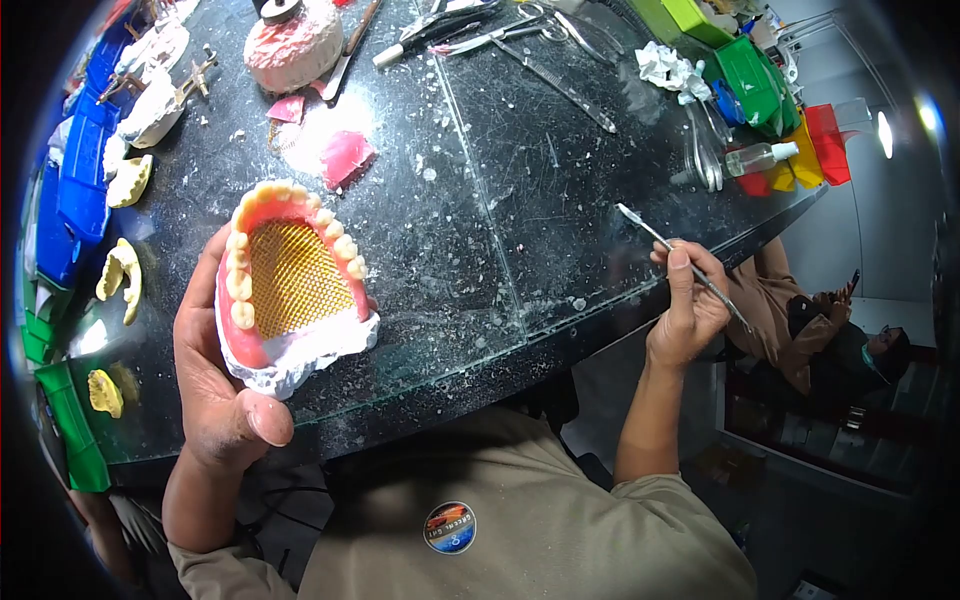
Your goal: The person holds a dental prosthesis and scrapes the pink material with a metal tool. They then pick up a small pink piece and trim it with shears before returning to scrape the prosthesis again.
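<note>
My left hand [215, 385] is closed round a white plaster dental model [285, 368] and holds it above the table's near edge at the left. On the model sit pink wax [243, 345] with a row of cream teeth [240, 285] and a gold mesh plate [295, 280]. At the right, my right hand [690, 305] pinches a thin metal spatula [660, 238], its pale tip pointing up and left, away from the model. Pink wax pieces [346, 157] lie on the table beyond the model.
The dark table [450, 230] bears a plaster block [293, 45], metal tools [560, 85], crumpled tissue [668, 70] and a small clear bottle [757, 158]. Blue bins [85, 190] and yellowish casts [122, 278] line the left. Another person [830, 330] is at the far right.
</note>
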### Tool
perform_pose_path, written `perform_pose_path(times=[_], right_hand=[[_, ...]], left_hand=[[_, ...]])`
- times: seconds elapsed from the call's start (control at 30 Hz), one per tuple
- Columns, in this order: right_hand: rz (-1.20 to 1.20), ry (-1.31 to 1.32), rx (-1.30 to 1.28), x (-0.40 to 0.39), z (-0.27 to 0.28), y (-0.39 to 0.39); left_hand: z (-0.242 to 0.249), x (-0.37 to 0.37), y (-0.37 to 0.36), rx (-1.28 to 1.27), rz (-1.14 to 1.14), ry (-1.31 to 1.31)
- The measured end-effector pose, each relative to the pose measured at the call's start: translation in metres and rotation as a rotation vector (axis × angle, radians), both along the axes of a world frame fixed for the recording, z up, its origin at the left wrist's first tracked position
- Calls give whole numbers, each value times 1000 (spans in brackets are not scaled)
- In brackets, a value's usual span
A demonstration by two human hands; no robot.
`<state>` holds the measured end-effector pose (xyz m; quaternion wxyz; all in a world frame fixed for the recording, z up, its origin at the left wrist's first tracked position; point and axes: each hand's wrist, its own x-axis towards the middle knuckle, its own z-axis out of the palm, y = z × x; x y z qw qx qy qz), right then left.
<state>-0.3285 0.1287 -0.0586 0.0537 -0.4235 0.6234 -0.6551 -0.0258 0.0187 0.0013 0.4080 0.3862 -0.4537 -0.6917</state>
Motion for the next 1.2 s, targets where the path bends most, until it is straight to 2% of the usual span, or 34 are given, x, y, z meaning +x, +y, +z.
perform_pose_path(times=[0.13,0.23,0.63,0.73,0.83,0.93,1.03,1.2], right_hand=[[12,-5,9,3,1,-1],[16,-13,-17,1,1,1],[-29,11,-4,1,-1,-2],[-5,16,4,2,0,-3],[16,4,20,2,2,-2],[-13,-9,-14,0,0,-2],[10,-3,28,2,3,-3],[11,-80,27,1,10,-1]], left_hand=[[-1,1,1,34,23,44],[-4,-1,1,-92,6,-83],[-3,0,0,-78,-10,-85],[-3,1,0,-76,-11,-74],[-1,4,0,47,6,85],[-2,3,0,50,16,89],[-5,3,-1,-91,-25,-73],[-6,3,-2,-102,-57,-41]])
